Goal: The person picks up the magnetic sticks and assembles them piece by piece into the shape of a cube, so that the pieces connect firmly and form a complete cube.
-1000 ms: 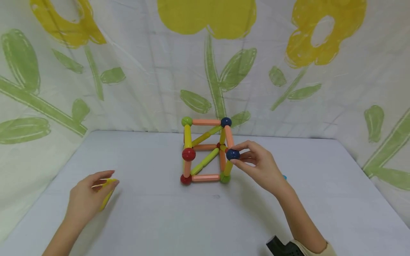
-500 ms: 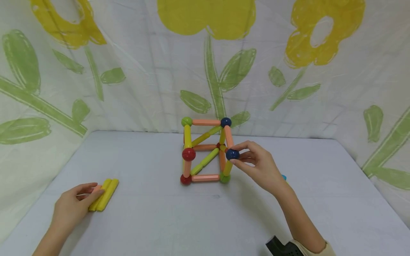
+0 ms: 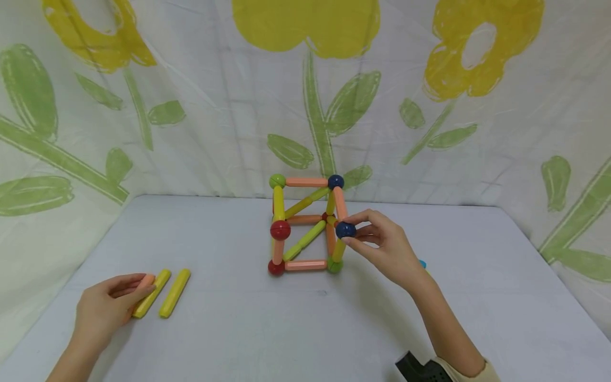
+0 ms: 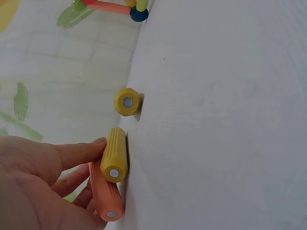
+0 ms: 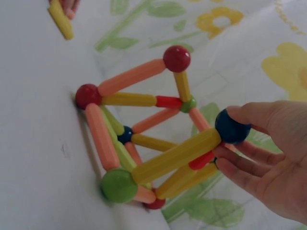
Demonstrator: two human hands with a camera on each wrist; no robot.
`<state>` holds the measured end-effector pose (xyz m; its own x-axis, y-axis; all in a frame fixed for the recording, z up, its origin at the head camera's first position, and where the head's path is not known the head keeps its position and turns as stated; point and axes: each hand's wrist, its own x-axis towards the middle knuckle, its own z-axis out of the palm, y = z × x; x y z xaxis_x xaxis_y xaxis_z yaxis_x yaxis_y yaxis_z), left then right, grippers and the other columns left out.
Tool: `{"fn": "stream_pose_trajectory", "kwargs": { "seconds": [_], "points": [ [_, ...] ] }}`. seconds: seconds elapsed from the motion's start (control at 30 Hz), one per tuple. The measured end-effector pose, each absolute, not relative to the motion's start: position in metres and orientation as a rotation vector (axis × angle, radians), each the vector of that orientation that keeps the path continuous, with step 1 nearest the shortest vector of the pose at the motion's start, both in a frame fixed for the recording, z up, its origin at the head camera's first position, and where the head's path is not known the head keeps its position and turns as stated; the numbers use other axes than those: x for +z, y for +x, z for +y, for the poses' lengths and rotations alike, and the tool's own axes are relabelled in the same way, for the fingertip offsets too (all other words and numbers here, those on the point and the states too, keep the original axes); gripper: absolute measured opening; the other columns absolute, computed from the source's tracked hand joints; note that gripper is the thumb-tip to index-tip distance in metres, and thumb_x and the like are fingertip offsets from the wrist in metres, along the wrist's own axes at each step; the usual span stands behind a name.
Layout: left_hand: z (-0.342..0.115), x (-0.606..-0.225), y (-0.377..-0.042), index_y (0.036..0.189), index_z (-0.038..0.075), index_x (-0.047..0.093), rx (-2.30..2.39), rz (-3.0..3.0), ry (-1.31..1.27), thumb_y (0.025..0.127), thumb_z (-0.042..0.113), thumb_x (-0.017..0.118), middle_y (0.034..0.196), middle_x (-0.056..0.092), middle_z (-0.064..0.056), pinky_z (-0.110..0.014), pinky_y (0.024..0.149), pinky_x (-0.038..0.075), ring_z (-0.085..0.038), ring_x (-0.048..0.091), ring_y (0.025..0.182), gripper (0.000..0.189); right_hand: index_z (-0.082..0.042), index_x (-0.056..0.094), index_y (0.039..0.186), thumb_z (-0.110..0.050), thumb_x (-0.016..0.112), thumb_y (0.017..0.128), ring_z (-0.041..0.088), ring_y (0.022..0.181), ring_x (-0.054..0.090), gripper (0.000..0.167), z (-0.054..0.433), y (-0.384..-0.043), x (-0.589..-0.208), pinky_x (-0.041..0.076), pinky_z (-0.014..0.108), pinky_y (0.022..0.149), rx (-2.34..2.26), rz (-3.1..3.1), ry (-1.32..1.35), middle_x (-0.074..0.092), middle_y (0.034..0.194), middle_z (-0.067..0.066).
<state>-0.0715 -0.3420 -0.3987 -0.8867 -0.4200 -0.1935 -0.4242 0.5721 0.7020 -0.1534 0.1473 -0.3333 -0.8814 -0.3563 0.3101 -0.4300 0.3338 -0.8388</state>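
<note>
Near the left of the table, my left hand (image 3: 104, 307) pinches an orange magnetic rod (image 4: 103, 191) and a yellow magnetic rod (image 4: 115, 153) lying side by side. A second yellow rod (image 3: 175, 293) lies just to their right, apart from the hand. In the middle stands a cube-like frame of magnetic rods and balls (image 3: 306, 265). My right hand (image 3: 386, 246) grips the blue ball (image 3: 346, 229) at its front upper right corner between thumb and fingers. A yellow rod (image 5: 177, 155) runs from that ball down to a green ball (image 5: 119, 185). The frame's front top, between red ball (image 3: 280, 230) and blue ball, has no rod.
A small blue piece (image 3: 422, 263) shows behind my right forearm, mostly hidden. The white table (image 3: 229, 329) ends at a cloth backdrop (image 3: 215, 132) painted with flowers. A black device (image 3: 422, 369) sits at my right wrist.
My left hand has moved left and down, setting the yellow rods on the table. One yellow rod has since slid right, away from the others. My right hand stays on the blue ball.
</note>
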Motion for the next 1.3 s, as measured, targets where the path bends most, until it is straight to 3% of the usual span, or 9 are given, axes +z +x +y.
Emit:
{"fn": "stream_pose_trajectory", "kwargs": {
  "seconds": [0.2,0.33,0.5,0.57,0.7,0.83,1.0,1.13,1.3],
  "points": [
    [-0.329,-0.392,-0.066,0.138,-0.004,0.065,1.327,2.875,-0.634,0.097,0.044,0.077,0.093,0.07,0.024,-0.018,0.061,0.054,0.013,0.056,0.077,0.065,-0.004,0.068,0.12,-0.001,0.076,0.096,0.021,0.102,0.072,0.026,0.148,-0.155,-0.335,0.059,0.023,0.094,1.627,-2.518,0.74,0.068,0.123,0.012],
    [-0.297,-0.372,-0.063,0.13,-0.004,0.07,1.534,3.006,-0.406,0.098,0.024,0.079,0.091,0.065,0.034,-0.011,0.065,0.054,0.014,0.061,0.082,0.043,-0.004,0.069,0.12,-0.003,0.076,0.097,0.023,0.103,0.072,0.025,0.148,-0.156,-0.335,0.059,0.023,0.095,1.622,-2.524,0.739,0.069,0.123,0.013],
    [-0.249,-0.342,-0.07,0.116,-0.006,0.073,2.14,2.854,-0.023,0.093,-0.006,0.076,0.098,0.077,0.014,-0.011,0.079,0.058,-0.001,0.071,0.091,0.023,-0.004,0.069,0.121,-0.003,0.075,0.097,0.024,0.104,0.072,0.025,0.149,-0.156,-0.336,0.059,0.025,0.096,1.626,-2.531,0.73,0.069,0.124,0.013],
    [-0.231,-0.331,-0.073,0.114,-0.008,0.071,2.339,2.713,0.165,0.092,-0.013,0.073,0.098,0.077,0.002,-0.015,0.084,0.059,-0.01,0.072,0.091,0.022,-0.004,0.069,0.121,-0.003,0.075,0.097,0.024,0.104,0.072,0.025,0.149,-0.156,-0.336,0.059,0.027,0.097,1.625,-2.535,0.727,0.069,0.124,0.013],
    [-0.195,-0.313,-0.081,0.114,-0.013,0.067,2.567,2.492,0.476,0.091,-0.018,0.07,0.099,0.073,-0.01,-0.024,0.089,0.061,-0.021,0.071,0.082,0.024,-0.005,0.069,0.122,-0.005,0.075,0.098,0.024,0.105,0.072,0.025,0.149,-0.155,-0.335,0.059,0.032,0.098,1.608,-2.543,0.719,0.069,0.125,0.013],
    [-0.162,-0.304,-0.091,0.116,-0.014,0.065,2.626,2.421,0.718,0.09,-0.021,0.069,0.104,0.071,-0.012,-0.027,0.092,0.061,-0.023,0.071,0.08,0.028,-0.005,0.069,0.122,-0.006,0.075,0.098,0.024,0.104,0.073,0.024,0.149,-0.155,-0.334,0.06,0.032,0.097,1.604,-2.543,0.713,0.069,0.125,0.013],
    [-0.129,-0.306,-0.105,0.118,-0.011,0.066,2.491,2.519,0.941,0.087,-0.022,0.071,0.109,0.071,-0.008,-0.028,0.096,0.06,-0.018,0.07,0.097,0.033,-0.005,0.069,0.121,-0.004,0.076,0.097,0.023,0.102,0.073,0.025,0.149,-0.154,-0.335,0.059,0.028,0.096,1.606,-2.538,0.705,0.069,0.124,0.012],
    [-0.114,-0.313,-0.116,0.116,-0.008,0.069,2.334,2.668,1.035,0.084,-0.022,0.074,0.11,0.07,-0.013,-0.028,0.098,0.059,-0.013,0.069,0.104,0.036,-0.005,0.069,0.122,-0.004,0.076,0.097,0.022,0.102,0.072,0.026,0.149,-0.154,-0.335,0.059,0.026,0.095,1.614,-2.533,0.706,0.069,0.124,0.012],
    [-0.107,-0.316,-0.123,0.116,-0.003,0.073,2.202,2.79,1.048,0.085,-0.015,0.078,0.11,0.072,-0.013,-0.018,0.088,0.058,-0.014,0.066,0.099,0.034,-0.004,0.069,0.122,-0.004,0.076,0.097,0.022,0.102,0.072,0.026,0.15,-0.154,-0.333,0.059,0.026,0.095,1.623,-2.52,0.719,0.069,0.124,0.013]
  ]
}}
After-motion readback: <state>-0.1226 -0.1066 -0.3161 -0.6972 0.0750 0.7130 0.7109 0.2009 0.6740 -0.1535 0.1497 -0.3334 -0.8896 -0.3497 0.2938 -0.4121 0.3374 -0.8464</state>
